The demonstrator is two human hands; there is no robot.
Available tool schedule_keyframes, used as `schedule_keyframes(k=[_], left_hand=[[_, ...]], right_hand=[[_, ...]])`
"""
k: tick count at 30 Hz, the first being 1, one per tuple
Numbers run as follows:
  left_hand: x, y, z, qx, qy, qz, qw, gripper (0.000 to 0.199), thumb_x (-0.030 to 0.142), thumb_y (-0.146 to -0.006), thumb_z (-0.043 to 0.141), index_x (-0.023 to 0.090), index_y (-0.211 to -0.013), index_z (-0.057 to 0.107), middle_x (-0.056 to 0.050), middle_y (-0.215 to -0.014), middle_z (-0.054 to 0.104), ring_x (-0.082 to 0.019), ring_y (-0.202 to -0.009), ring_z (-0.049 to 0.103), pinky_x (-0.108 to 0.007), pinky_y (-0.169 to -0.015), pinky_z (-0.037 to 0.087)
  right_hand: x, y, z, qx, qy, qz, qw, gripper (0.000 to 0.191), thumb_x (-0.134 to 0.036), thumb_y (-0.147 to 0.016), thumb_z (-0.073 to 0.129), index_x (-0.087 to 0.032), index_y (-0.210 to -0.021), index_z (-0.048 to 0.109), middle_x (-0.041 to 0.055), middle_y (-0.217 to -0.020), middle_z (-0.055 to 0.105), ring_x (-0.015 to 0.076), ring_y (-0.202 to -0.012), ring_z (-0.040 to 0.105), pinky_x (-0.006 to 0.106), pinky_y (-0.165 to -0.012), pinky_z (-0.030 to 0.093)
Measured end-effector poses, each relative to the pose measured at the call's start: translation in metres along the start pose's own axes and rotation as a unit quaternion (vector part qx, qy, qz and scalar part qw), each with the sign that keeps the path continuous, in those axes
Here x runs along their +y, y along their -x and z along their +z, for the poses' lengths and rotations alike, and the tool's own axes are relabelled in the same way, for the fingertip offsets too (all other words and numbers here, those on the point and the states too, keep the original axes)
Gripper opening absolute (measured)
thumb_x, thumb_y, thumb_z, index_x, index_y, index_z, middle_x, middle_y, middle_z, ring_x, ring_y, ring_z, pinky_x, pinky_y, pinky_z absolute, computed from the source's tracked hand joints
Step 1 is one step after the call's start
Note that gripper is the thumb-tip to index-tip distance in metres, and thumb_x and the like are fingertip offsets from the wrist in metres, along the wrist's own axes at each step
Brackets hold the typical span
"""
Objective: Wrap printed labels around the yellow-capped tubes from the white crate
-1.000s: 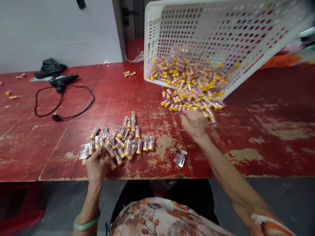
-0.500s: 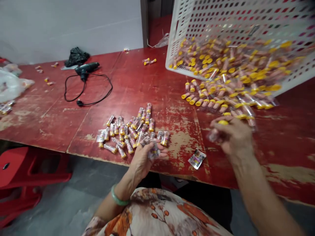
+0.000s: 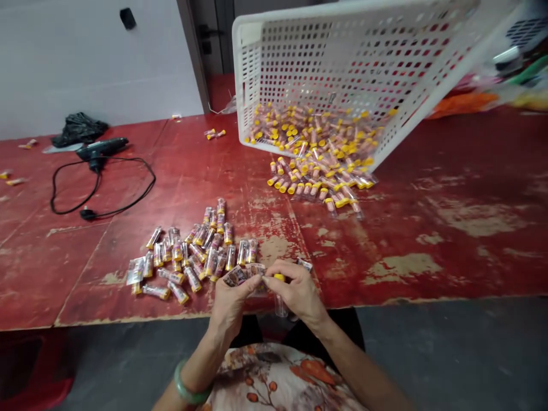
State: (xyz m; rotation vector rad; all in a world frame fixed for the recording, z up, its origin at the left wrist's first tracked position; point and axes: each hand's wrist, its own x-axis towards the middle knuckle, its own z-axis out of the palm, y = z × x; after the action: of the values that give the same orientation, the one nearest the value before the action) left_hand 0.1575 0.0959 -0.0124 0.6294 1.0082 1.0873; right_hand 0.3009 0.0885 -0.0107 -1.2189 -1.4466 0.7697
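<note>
In front of my body, my left hand (image 3: pixel 230 299) is closed on a small bunch of printed plastic sleeves (image 3: pixel 236 277). My right hand (image 3: pixel 302 292) meets it, fingers pinched, with a clear tube (image 3: pixel 281 307) with a yellow cap hanging in its grip. The two hands' fingertips nearly touch at the sleeves' edge. Behind my right fingers, a flat sleeve (image 3: pixel 305 264) shows in part on the red table (image 3: pixel 342 251). Left of my hands lies a pile of sleeved tubes (image 3: pixel 197 251) with yellow caps.
A tipped white crate (image 3: pixel 342 45) spills unsleeved yellow-capped tubes (image 3: pixel 325 154) onto the table. Farther left lie a black heat gun (image 3: pixel 100 149) with its coiled cord and a black plastic bag (image 3: pixel 79 130). A red stool (image 3: pixel 60 365) stands below the table edge.
My right hand has come from beside the spilled tubes to my left hand, bringing a tube along. My view has turned to the right, so things appear farther left.
</note>
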Motion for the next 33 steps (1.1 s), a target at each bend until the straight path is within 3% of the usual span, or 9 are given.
schedule_keyframes(k=[4, 7, 11, 13, 18, 24, 27, 33], left_hand=[[0.008, 0.001, 0.001, -0.01, -0.009, -0.026, 1.0, 0.032, 0.023, -0.056, 0.085, 0.01, -0.083, 0.073, -0.01, -0.084, 0.074, -0.019, -0.074, 0.067, -0.031, -0.075, 0.053], [0.012, 0.0, 0.003, 0.041, 0.016, -0.017, 0.999, 0.043, 0.02, -0.05, 0.088, 0.012, -0.089, 0.071, -0.009, -0.084, 0.073, -0.019, -0.073, 0.067, -0.033, -0.075, 0.054], [0.012, 0.0, 0.006, 0.089, 0.063, 0.013, 0.994, 0.047, 0.019, -0.05, 0.088, 0.014, -0.093, 0.07, -0.006, -0.084, 0.072, -0.017, -0.071, 0.067, -0.031, -0.071, 0.054], [0.011, 0.0, 0.007, 0.092, 0.075, 0.014, 0.993, 0.044, 0.019, -0.05, 0.087, 0.013, -0.09, 0.07, -0.006, -0.083, 0.072, -0.016, -0.069, 0.066, -0.03, -0.07, 0.054], [0.009, 0.005, 0.014, 0.089, 0.103, -0.025, 0.99, 0.041, 0.021, -0.051, 0.087, 0.013, -0.087, 0.069, -0.005, -0.084, 0.072, -0.016, -0.071, 0.066, -0.03, -0.07, 0.055], [0.007, 0.009, 0.014, 0.081, 0.138, -0.093, 0.983, 0.035, 0.028, -0.05, 0.089, 0.011, -0.073, 0.067, -0.001, -0.068, 0.067, -0.012, -0.056, 0.06, -0.025, -0.057, 0.053], [0.004, 0.007, 0.009, 0.08, 0.165, -0.118, 0.976, 0.032, 0.025, -0.054, 0.087, 0.012, -0.074, 0.066, -0.001, -0.071, 0.067, -0.011, -0.058, 0.06, -0.026, -0.056, 0.055], [0.0, 0.004, 0.004, 0.103, 0.198, -0.142, 0.964, 0.031, 0.021, -0.058, 0.085, 0.012, -0.081, 0.067, -0.001, -0.077, 0.068, -0.013, -0.062, 0.062, -0.028, -0.056, 0.057]], right_hand=[[-0.003, -0.01, -0.009, -0.056, 0.011, 0.012, 0.998, 0.019, -0.023, -0.077, 0.06, -0.018, -0.059, 0.062, -0.0017, -0.058, 0.058, 0.0118, -0.057, 0.054, 0.022, -0.056, 0.042], [-0.004, -0.008, -0.02, -0.045, -0.015, 0.038, 0.998, 0.015, -0.029, -0.081, 0.062, -0.018, -0.073, 0.067, 0.0005, -0.07, 0.064, 0.0134, -0.064, 0.058, 0.023, -0.057, 0.045], [0.001, 0.016, -0.039, -0.04, -0.139, 0.108, 0.984, 0.022, -0.034, -0.089, 0.055, -0.021, -0.105, 0.064, 0.0049, -0.089, 0.064, 0.0153, -0.071, 0.061, 0.023, -0.055, 0.049], [0.003, 0.032, -0.043, -0.045, -0.17, 0.105, 0.979, 0.022, -0.032, -0.088, 0.057, -0.022, -0.107, 0.062, 0.0055, -0.091, 0.062, 0.0159, -0.073, 0.061, 0.024, -0.056, 0.051], [-0.003, 0.053, -0.029, 0.056, -0.058, -0.032, 0.996, 0.016, -0.027, -0.081, 0.069, -0.021, -0.096, 0.065, 0.0065, -0.094, 0.062, 0.0205, -0.087, 0.061, 0.03, -0.071, 0.053], [-0.013, 0.045, -0.015, 0.159, 0.085, -0.179, 0.967, 0.026, -0.019, -0.076, 0.074, -0.02, -0.101, 0.065, 0.0055, -0.092, 0.065, 0.019, -0.081, 0.063, 0.032, -0.069, 0.054], [-0.013, 0.044, -0.013, 0.198, 0.145, -0.221, 0.944, 0.027, -0.02, -0.076, 0.075, -0.02, -0.102, 0.065, 0.0051, -0.089, 0.066, 0.0188, -0.079, 0.065, 0.031, -0.066, 0.055], [-0.012, 0.047, -0.007, 0.214, 0.196, -0.249, 0.924, 0.032, -0.016, -0.074, 0.076, -0.019, -0.103, 0.063, 0.0051, -0.091, 0.067, 0.0181, -0.079, 0.066, 0.03, -0.067, 0.057]])
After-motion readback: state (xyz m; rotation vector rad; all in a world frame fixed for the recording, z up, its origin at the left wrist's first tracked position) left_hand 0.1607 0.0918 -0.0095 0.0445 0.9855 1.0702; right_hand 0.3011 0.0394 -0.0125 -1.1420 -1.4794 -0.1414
